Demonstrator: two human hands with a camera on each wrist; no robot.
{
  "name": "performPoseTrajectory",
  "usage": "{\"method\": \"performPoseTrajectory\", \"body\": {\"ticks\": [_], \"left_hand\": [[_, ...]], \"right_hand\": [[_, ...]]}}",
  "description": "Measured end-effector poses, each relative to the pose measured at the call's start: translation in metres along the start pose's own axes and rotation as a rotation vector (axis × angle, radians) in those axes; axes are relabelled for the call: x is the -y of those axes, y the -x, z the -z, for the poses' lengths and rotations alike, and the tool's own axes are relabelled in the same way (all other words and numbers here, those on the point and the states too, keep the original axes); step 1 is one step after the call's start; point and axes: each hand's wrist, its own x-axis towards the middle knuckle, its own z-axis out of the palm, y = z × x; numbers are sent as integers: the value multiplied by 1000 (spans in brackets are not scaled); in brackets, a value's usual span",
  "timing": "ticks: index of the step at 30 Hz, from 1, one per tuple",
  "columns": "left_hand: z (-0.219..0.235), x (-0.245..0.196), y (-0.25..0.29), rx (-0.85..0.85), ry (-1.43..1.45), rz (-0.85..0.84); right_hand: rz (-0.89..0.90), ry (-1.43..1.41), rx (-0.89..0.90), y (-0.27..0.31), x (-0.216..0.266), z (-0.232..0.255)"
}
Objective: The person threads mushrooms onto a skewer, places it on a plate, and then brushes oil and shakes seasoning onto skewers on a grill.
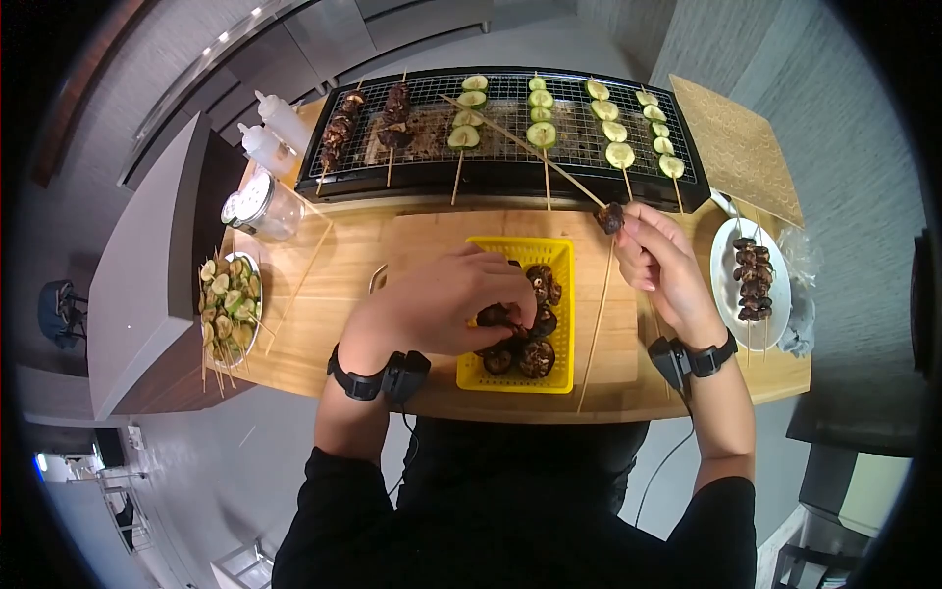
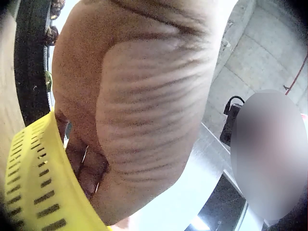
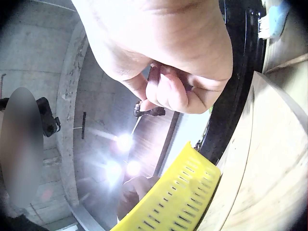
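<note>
My left hand (image 1: 505, 316) reaches down into a yellow slotted basket (image 1: 562, 257) of dark mushrooms (image 1: 538, 358) on the wooden counter, its fingers curled round one of them. In the left wrist view the palm (image 2: 144, 106) fills the frame above the basket rim (image 2: 33, 183). To the right of the basket my right hand (image 1: 628, 228) pinches a long bamboo skewer (image 1: 520, 142) that points up and left over the grill. A single mushroom (image 1: 609, 217) sits on it by the fingers. The right wrist view shows those curled fingers (image 3: 168, 91).
A black grill (image 1: 505, 172) at the back carries zucchini and mushroom skewers. A white plate (image 1: 724, 294) of mushroom skewers stands at right, a plate (image 1: 257, 314) of zucchini skewers at left. Squeeze bottles (image 1: 275, 133) and a jar (image 1: 260, 206) stand back left. A loose skewer (image 1: 596, 329) lies on the board.
</note>
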Motion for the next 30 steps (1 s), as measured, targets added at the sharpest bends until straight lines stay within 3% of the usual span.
{"method": "performPoseTrajectory", "body": {"ticks": [6, 11, 15, 18, 19, 22, 26, 30], "left_hand": [[1, 1, -1, 42, -14, -13], [3, -6, -2, -66, 118, 45], [6, -4, -6, -397, 337, 27], [-2, 11, -6, -682, 759, 94], [2, 19, -5, -693, 847, 47], [10, 18, -2, -943, 978, 189], [9, 34, 0, -1096, 1060, 127], [7, 34, -4, -1141, 1020, 167]], "right_hand": [[-4, 4, -2, 0, 0, 0], [-8, 0, -7, 1, 0, -1], [-8, -12, -7, 1, 1, 0], [-3, -18, -1, 1, 0, 1], [3, -20, 1, 1, 0, 1], [-8, -14, -18, 2, 2, -2], [-7, -4, -21, 2, 1, -2], [-18, 1, -29, 2, 1, -3]]}}
